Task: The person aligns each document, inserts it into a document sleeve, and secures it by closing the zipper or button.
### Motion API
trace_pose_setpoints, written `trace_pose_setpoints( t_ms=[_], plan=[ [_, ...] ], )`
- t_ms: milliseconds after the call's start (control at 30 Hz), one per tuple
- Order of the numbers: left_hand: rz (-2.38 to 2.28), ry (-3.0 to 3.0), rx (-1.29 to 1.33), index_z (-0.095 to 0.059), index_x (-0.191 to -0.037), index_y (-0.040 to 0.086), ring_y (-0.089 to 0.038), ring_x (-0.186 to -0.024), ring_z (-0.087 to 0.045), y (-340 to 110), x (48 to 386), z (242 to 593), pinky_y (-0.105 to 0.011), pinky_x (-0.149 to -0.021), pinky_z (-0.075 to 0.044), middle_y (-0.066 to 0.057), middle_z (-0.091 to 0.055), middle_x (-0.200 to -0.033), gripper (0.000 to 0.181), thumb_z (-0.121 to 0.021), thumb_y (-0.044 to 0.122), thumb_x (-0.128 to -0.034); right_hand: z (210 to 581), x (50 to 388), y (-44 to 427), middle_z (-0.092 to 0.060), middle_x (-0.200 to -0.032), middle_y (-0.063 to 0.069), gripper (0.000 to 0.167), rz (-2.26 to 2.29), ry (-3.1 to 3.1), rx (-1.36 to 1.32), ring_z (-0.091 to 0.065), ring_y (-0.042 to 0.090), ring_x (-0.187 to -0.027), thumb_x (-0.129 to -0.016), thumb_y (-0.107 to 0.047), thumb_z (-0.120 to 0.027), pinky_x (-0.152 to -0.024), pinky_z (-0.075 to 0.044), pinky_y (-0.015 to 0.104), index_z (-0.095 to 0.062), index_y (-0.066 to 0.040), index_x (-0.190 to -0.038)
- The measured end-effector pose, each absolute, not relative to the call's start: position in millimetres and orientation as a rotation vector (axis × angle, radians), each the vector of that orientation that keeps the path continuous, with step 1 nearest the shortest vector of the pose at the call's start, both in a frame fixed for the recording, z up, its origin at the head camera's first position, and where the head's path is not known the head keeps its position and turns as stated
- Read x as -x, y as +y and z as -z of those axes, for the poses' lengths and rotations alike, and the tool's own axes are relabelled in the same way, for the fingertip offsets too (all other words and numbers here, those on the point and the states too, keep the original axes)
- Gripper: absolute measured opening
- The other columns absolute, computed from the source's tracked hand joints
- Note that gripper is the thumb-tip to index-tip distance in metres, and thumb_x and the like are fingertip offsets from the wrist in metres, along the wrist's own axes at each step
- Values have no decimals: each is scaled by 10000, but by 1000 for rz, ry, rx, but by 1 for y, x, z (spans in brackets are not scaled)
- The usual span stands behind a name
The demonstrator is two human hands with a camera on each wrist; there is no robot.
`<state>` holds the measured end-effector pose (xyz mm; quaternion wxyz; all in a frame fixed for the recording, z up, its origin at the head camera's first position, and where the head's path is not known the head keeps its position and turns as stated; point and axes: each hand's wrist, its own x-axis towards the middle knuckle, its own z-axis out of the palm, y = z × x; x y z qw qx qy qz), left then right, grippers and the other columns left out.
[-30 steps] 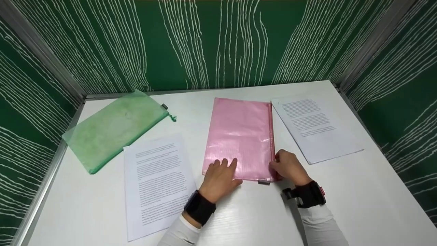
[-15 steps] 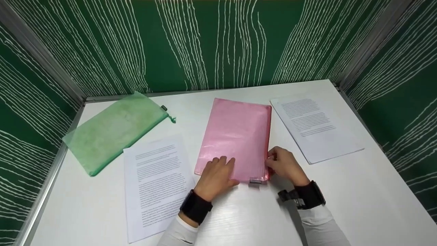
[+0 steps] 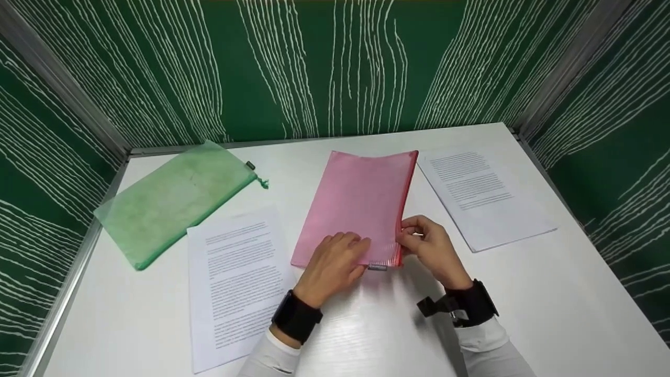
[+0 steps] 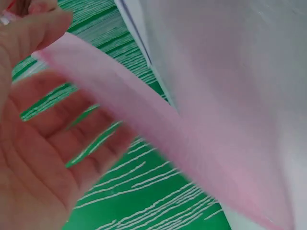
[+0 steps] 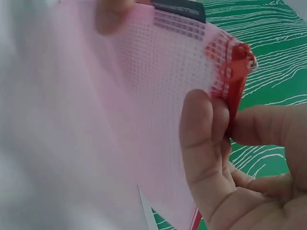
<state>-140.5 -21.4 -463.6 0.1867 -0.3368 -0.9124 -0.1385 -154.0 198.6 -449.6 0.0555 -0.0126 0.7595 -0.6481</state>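
Note:
A pink mesh zip pouch (image 3: 361, 199) is raised off the table, its near end tilted up. My left hand (image 3: 330, 267) holds the near edge, fingers over the top and thumb (image 4: 43, 28) beneath. Left of the dark tag (image 5: 180, 9), the left thumb shows against the pouch's underside in the right wrist view. Along the right side runs a red zipper edge (image 3: 407, 193). Near its lower corner, my right hand (image 3: 432, 248) pinches that edge between thumb and fingers. The pouch's contents cannot be made out.
Printed papers (image 3: 241, 293) lie left of my left arm, partly by a green mesh zip pouch (image 3: 178, 199) with a cord pull. Another stack of printed sheets (image 3: 487, 204) lies to the right on the white table (image 3: 565, 303). Green walls (image 3: 356, 68) enclose the back and sides.
The pink pouch has lifted off the table and its right edge has shifted left. My right hand moved left with it. The left fingers now curve more over the near edge.

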Motion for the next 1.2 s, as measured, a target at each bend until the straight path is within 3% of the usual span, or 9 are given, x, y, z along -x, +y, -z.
trace_pose_setpoints(
  t_ms=[167, 433, 567, 767, 967, 1200],
  plan=[
    [487, -2491, 966, -674, -956, 193, -113, -848, -575, -19, 141, 458, -239, -688, -442, 43, -630, -923, 139, -597, 140, -852, 448, 153, 197, -548, -870, 135, 233, 1998, 2286, 42, -623, 157, -617, -837, 11, -570, -607, -542, 337, -520, 73, -1057],
    [579, -2426, 938, -691, -1019, 149, -117, -921, -599, -22, 145, 454, -248, -795, -488, 12, -656, -967, 168, -595, 115, -886, 446, 153, 199, -575, -868, 177, 223, 1957, 2414, 121, -623, 230, -597, -849, -82, -631, -574, -534, 414, -557, 40, -1020],
    [625, -2362, 910, -691, -1034, 138, -127, -929, -604, -26, 147, 451, -251, -823, -486, -1, -664, -981, 191, -594, 81, -880, 447, 154, 202, -610, -933, 120, 236, 1794, 2747, 294, -627, 216, -653, -829, -44, -636, -572, -531, 306, -594, 2, -1057],
    [636, -2290, 866, -689, -1023, 141, -103, -912, -585, -29, 144, 438, -220, -805, -452, 25, -661, -974, 189, -569, 71, -895, 449, 154, 207, -568, -1094, 75, 428, 1430, 3148, 652, -573, 158, -718, -739, 57, -667, -555, -419, 180, -631, -73, -1145],
    [691, -2254, 844, -694, -1003, 165, -92, -890, -566, -34, 140, 425, -209, -808, -422, 50, -669, -950, 178, -543, 130, -916, 454, 156, 207, -566, -1139, 90, 358, 1367, 3191, 702, -583, 178, -750, -751, -28, -725, -564, -392, 167, -663, -79, -1100],
    [734, -2184, 799, -692, -963, 142, -115, -881, -563, -42, 135, 411, -240, -830, -428, 32, -667, -923, 141, -571, 119, -893, 460, 159, 207, -622, -978, 48, 183, 1353, 3222, 654, -531, 119, -752, -755, -32, -719, -566, -377, 153, -732, -116, -918]
  ],
)
